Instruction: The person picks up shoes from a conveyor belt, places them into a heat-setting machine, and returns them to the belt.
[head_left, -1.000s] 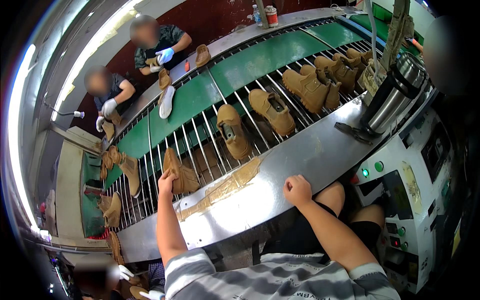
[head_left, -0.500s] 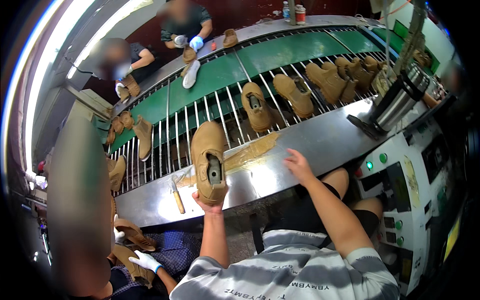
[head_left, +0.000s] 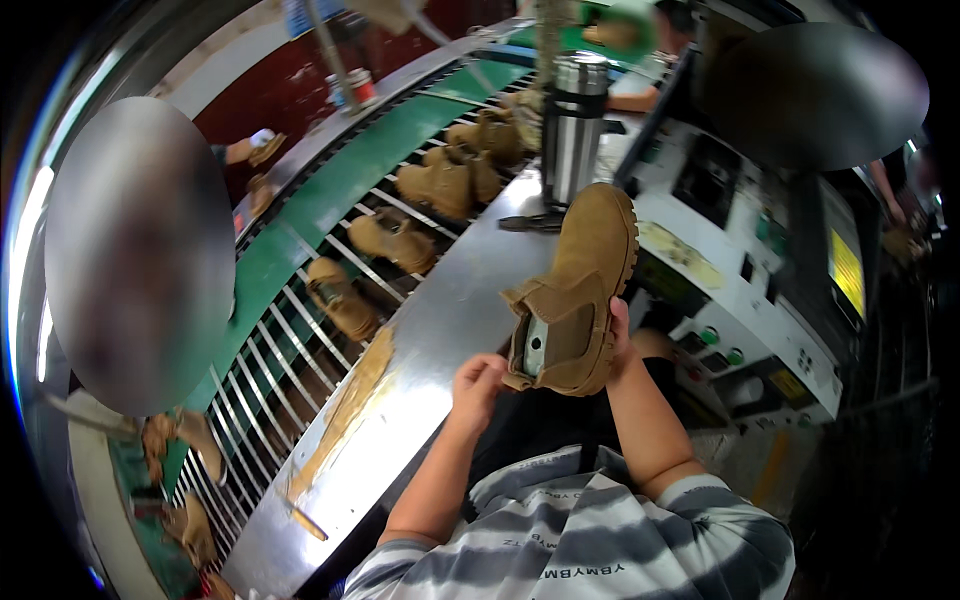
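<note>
A shoe factory line fills the view: a long conveyor (head_left: 300, 240) with a green belt and white cross rods runs from lower left to upper right, and a bare steel bench (head_left: 420, 330) bends along its near side, streaked with a tan smear (head_left: 345, 410). On the right stands a pale machine (head_left: 740, 270) with green buttons and a yellow-lit screen. Tan boots (head_left: 440, 185) ride the rods in a row, more of them further down at lower left. A steel flask (head_left: 575, 125) stands upright on the bench's far end, well beyond the hands.

Front and centre now, the boot (head_left: 580, 290): tan suede, ankle-high, held up over the person's lap just off the bench edge, toe pointing up and away, lugged tan sole turned to the right. Its collar faces the camera, and inside the opening a grey last shows. The right hand (head_left: 618, 335) is clamped round the heel and sole from below. The left hand (head_left: 478, 385) is pinched on the lower left edge of the collar. Hands apart, one each side of the boot.

Far off across the belt, a gloved hand (head_left: 258, 140) holds another shoe.
</note>
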